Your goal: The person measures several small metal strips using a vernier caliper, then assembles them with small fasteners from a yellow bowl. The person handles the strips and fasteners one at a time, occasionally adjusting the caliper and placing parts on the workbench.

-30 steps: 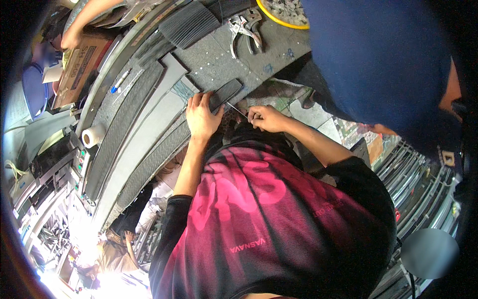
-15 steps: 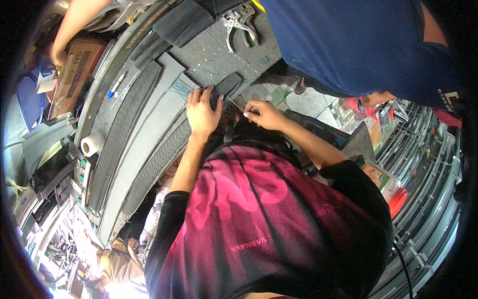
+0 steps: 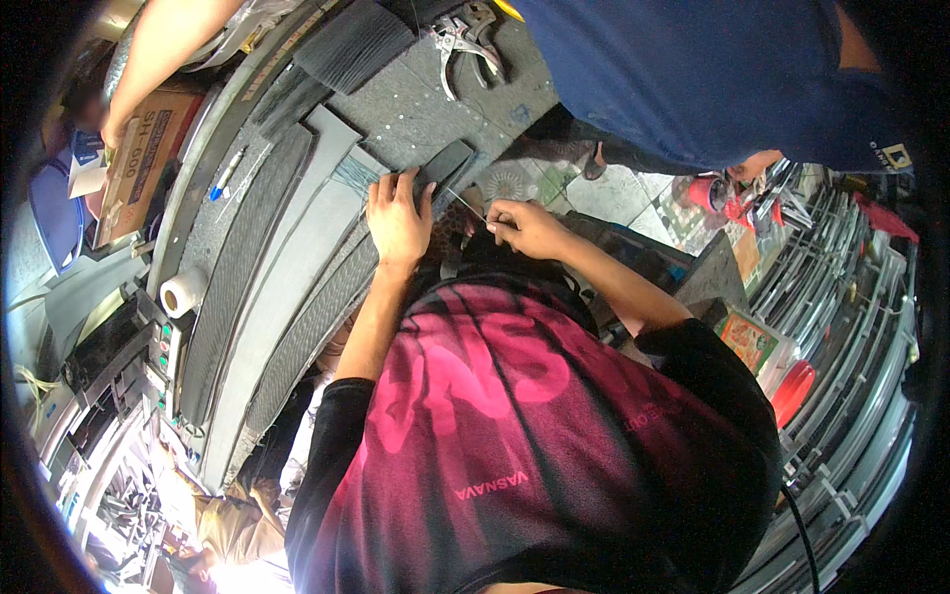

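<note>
My left hand (image 3: 398, 220) lies palm down over the end of a dark pleated mesh strip (image 3: 332, 285), fingers stretched across it and the thumb apart. The dark tip (image 3: 450, 161) of a strip sticks out beyond my fingers. Just right of it, my right hand (image 3: 526, 230) is closed in a pinch on a thin light strand (image 3: 465, 202), which runs toward the strip by my left thumb. Whether the strand is string or wire I cannot tell. Long grey flat strips (image 3: 272, 297) lie alongside, left of my left hand.
Pliers-like metal tools (image 3: 465, 48) and a pleated dark sheet (image 3: 354, 45) lie at the table's far end. A marker (image 3: 228, 174) and a white roll (image 3: 182, 292) are at left, near a cardboard box (image 3: 148, 163). A person in blue (image 3: 693, 79) stands opposite. Metal bars (image 3: 841, 327) fill the right.
My hands keep almost the same place and grip. At upper left, another person's arm has shifted slightly by the box. The person in blue has moved slightly.
</note>
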Motion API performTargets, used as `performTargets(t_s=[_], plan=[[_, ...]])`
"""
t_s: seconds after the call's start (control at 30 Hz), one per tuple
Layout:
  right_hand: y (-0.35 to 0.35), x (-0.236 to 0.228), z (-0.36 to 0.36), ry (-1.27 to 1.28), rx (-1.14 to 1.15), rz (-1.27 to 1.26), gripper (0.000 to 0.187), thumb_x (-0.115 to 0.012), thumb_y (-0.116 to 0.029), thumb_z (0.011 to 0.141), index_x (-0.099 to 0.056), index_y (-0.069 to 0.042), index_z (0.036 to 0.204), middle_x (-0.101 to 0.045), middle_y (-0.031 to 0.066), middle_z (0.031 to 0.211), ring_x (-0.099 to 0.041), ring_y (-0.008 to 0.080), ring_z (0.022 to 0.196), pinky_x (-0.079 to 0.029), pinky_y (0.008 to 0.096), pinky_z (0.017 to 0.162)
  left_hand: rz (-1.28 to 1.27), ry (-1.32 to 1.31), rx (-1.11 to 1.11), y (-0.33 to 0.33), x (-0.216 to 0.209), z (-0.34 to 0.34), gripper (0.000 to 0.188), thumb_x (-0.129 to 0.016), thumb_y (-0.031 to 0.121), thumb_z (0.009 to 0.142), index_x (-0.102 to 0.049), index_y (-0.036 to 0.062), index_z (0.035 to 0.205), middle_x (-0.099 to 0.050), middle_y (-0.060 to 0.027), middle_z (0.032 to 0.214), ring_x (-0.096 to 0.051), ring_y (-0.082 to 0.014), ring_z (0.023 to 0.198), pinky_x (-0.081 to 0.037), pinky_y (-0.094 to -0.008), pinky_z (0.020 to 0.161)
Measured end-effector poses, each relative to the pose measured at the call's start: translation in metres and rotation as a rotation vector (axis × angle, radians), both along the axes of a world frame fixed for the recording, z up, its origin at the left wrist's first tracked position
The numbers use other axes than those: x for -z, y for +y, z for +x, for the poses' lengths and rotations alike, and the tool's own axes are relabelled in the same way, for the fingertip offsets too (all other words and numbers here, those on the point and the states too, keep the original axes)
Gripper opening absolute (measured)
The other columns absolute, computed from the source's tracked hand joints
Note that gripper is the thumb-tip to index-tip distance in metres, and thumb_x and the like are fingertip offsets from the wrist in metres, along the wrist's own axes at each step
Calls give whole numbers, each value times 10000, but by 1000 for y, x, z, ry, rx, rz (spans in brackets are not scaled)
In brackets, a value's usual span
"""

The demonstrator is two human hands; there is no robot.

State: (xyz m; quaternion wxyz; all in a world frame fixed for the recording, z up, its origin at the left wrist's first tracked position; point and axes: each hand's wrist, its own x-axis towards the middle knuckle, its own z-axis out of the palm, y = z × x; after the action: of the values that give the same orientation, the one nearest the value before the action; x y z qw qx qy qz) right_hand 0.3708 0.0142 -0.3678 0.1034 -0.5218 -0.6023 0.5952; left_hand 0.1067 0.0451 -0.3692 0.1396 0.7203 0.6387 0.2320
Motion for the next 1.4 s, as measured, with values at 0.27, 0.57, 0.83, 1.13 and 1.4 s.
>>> performTargets(t_s=[0.27,0.57,0.83,1.13,1.4], plan=[[0,0,-8,19,2,-17,140,-692,-169,1056,-616,-51,1055,-776,99,804,-746,238,712,-553,417,674,27,10,8,-1,2,0,369,-791,291,970,-731,92,1274,-688,-141,1134,-640,-376,1070,-533,-503,934],[4,4,-3,28,8,9,123,-701,-161,1048,-629,-62,1051,-759,93,783,-737,235,728,-547,418,713,18,-3,15,-2,2,0,419,-806,309,956,-715,98,1307,-681,-144,1172,-630,-374,1101,-523,-505,942],[11,5,4,0,-30,75,119,-722,-149,1031,-644,-59,1041,-762,94,789,-734,242,725,-539,422,708,31,41,-13,-9,11,3,515,-794,338,971,-660,120,1418,-648,-133,1244,-605,-356,1156,-485,-508,999],[13,1,2,-22,-42,53,125,-731,-148,1021,-655,-53,1055,-778,104,812,-745,258,740,-544,425,708,24,-2,-12,-10,13,2,544,-814,354,952,-661,107,1413,-637,-139,1241,-598,-362,1159,-481,-503,1013],[9,11,15,-20,-52,59,127,-731,-159,1018,-669,-58,1065,-776,109,822,-753,268,761,-555,431,728,8,-62,16,-9,3,0,621,-856,385,906,-650,105,1421,-612,-168,1277,-580,-386,1190,-476,-517,1046]])
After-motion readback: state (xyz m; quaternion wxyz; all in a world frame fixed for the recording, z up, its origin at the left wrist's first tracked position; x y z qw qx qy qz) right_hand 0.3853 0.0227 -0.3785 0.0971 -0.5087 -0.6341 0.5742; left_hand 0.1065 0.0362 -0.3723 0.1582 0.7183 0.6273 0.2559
